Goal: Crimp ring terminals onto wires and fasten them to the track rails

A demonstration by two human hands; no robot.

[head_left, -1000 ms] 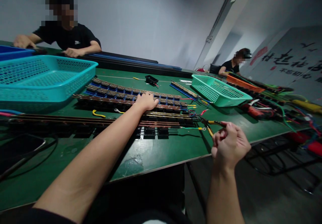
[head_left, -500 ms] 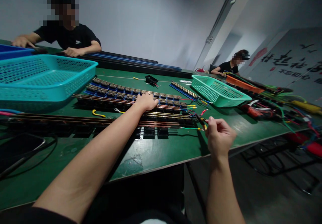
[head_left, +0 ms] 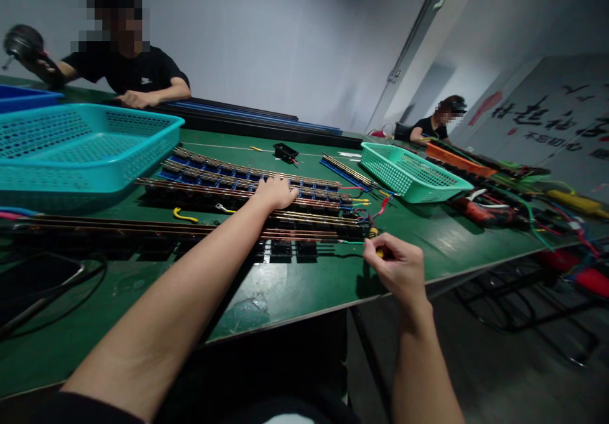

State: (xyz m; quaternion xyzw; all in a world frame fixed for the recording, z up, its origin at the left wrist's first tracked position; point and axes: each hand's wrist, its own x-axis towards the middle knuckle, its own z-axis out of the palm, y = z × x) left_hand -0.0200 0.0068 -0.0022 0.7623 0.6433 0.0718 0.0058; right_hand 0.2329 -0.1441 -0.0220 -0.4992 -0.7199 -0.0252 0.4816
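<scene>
My left hand (head_left: 276,193) lies palm down across the long strips of black and blue blocks with metal rods (head_left: 214,176), its fingers spread over them. At the right end of the nearer strips, my right hand (head_left: 397,262) is closed around a small yellow-and-black-handled hand tool (head_left: 373,230). Its exact kind is partly hidden by the fingers. Close by are a green wire (head_left: 353,242) and a red wire end (head_left: 383,205). A yellow wire with a ring terminal (head_left: 223,209) and a loose curved yellow wire (head_left: 183,216) lie left of my left forearm.
A turquoise basket (head_left: 143,151) stands left, a mint-green basket (head_left: 413,179) right. A small black tray (head_left: 285,152) and a short blue strip (head_left: 345,171) lie farther back. Two people sit beyond; the left one (head_left: 147,72) raises a dark round object (head_left: 23,43). The table's front edge (head_left: 304,319) runs before me.
My right hand has moved left and slightly down with the tool, which now points more upright. My left hand stays put. The person at the left has lifted a dark round object.
</scene>
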